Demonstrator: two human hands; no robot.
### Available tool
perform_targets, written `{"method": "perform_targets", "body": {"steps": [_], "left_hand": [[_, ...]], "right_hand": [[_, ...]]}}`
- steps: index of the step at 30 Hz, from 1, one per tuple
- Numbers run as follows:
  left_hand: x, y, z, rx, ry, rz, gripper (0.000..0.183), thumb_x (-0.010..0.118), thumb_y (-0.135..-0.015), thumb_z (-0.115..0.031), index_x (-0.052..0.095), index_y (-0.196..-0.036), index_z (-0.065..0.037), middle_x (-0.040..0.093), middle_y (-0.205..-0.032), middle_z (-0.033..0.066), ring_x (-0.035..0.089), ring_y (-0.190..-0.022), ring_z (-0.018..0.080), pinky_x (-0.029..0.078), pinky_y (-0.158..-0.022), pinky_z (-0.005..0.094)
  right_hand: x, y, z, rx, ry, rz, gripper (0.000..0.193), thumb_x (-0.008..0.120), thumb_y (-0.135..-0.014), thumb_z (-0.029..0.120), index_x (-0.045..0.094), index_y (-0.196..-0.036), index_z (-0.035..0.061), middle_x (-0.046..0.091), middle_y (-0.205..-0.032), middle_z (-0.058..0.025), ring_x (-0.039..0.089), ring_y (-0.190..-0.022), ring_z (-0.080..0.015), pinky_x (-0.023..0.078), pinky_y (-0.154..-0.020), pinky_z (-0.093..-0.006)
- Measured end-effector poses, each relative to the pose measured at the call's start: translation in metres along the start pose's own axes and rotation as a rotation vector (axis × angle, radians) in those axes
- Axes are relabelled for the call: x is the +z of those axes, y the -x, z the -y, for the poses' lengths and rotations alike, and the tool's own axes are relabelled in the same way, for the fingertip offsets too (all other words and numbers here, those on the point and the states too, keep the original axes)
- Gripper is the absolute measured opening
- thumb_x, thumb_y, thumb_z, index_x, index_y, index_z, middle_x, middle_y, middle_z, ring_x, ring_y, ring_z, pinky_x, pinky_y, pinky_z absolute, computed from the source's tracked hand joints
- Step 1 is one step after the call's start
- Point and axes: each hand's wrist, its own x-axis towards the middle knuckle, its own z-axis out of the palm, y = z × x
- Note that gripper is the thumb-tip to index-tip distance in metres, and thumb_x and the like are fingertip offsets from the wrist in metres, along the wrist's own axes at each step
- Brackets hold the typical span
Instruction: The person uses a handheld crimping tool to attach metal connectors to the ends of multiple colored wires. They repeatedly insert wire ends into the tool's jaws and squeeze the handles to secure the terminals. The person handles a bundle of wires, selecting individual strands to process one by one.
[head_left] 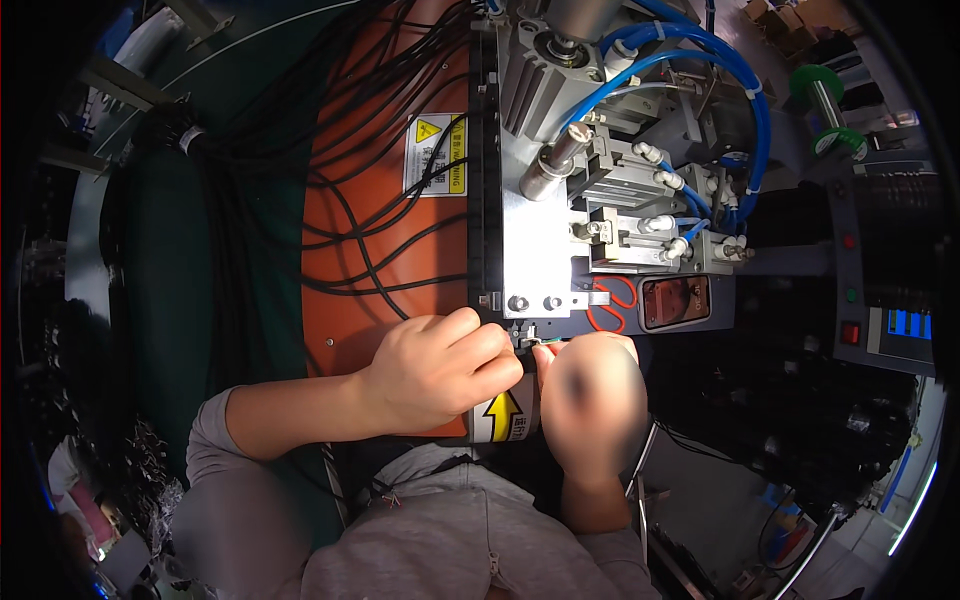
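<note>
My left hand (440, 365) is closed, its fingers curled in beside a small dark fixture (522, 335) at the machine's front edge. What those fingers hold, if anything, is hidden behind the knuckles. On the other side of the fixture is my right hand (592, 405), partly blurred, with thumb and fingertips pinched together. Thin wires (551, 342), one greenish, run from its fingertips to a small pale piece in the fixture. Just beyond both hands is a bright metal plate (535, 240) with bolts along its near edge.
Pneumatic cylinders (630, 180) and blue air hoses (752, 110) rise beyond my hands. Black cables (365, 235) cross the orange cover (390, 320) at left. A phone (675, 301) lies at right beside a red cord (611, 305). A control panel (870, 320) stands far right.
</note>
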Motion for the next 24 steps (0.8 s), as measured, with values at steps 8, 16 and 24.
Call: {"method": "perform_targets", "body": {"steps": [8,16,24], "left_hand": [[0.011,-0.003,0.006,0.040,0.063,-0.085,0.011,0.063,-0.069,-0.013,0.057,-0.079,-0.014,0.047,-0.075,-0.0047,0.046,-0.066,0.0086,0.042,-0.047,0.0174],[0.003,0.000,-0.004,0.096,0.051,0.021,0.026,0.064,-0.070,-0.011,0.067,-0.096,-0.010,0.056,-0.079,-0.0029,0.049,-0.062,0.0087,0.039,-0.047,0.0200],[0.009,0.004,-0.005,0.101,0.088,-0.016,0.030,0.061,-0.068,-0.012,0.067,-0.098,-0.010,0.057,-0.081,-0.0024,0.050,-0.063,0.0083,0.040,-0.048,0.0198]], "right_hand": [[-0.017,0.003,-0.015,0.668,-0.688,0.281,0.007,0.065,-0.084,0.003,0.058,-0.085,-0.0004,0.058,-0.081,-0.0044,0.052,-0.071,-0.0088,0.042,-0.065,-0.0230],[-0.016,0.015,-0.030,0.687,-0.917,0.248,0.007,0.065,-0.083,-0.002,0.059,-0.087,-0.0022,0.056,-0.084,-0.0038,0.049,-0.076,-0.0069,0.040,-0.070,-0.0203],[-0.014,0.018,-0.030,0.707,-0.819,0.264,0.008,0.065,-0.082,0.000,0.058,-0.086,-0.0023,0.055,-0.082,-0.0027,0.048,-0.075,-0.0079,0.040,-0.067,-0.0213]]}}
